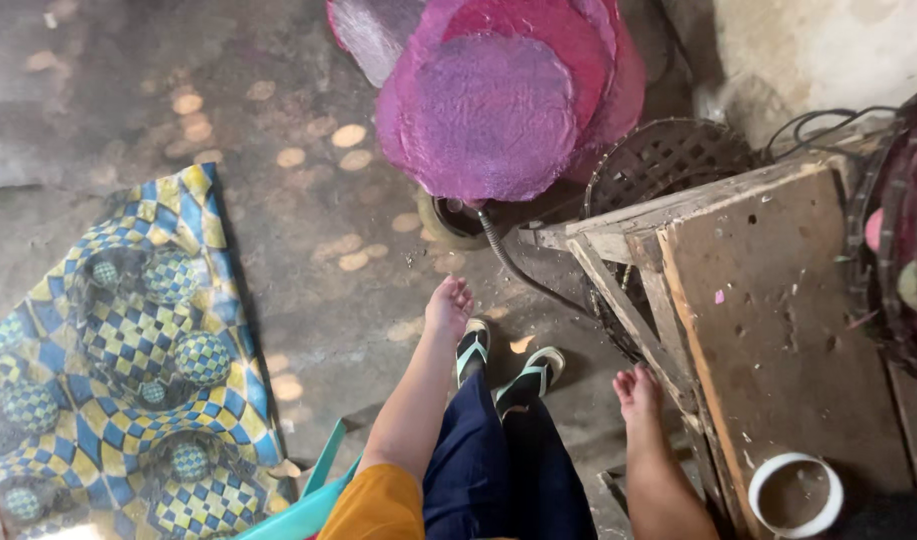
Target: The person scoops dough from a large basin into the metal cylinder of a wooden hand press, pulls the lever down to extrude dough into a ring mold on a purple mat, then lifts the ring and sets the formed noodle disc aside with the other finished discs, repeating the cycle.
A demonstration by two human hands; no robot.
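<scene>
My left hand (448,306) hangs at my side over the concrete floor, fingers loosely curled, holding nothing. My right hand (637,391) hangs close to the edge of a rough wooden table (778,320), fingers curled and empty. Between the hands I see my dark blue trousers (498,460) and my feet in teal-and-black sandals (508,365). A stack of round pink and purple sheets (498,100) rests ahead of me, above a dark hose (508,262).
A blue, yellow and white patterned cloth (128,360) lies on the floor at the left. A woven basket (668,160) stands behind the table. A white cup (795,495) sits on the table's near end. A teal plastic object (313,500) is by my left leg.
</scene>
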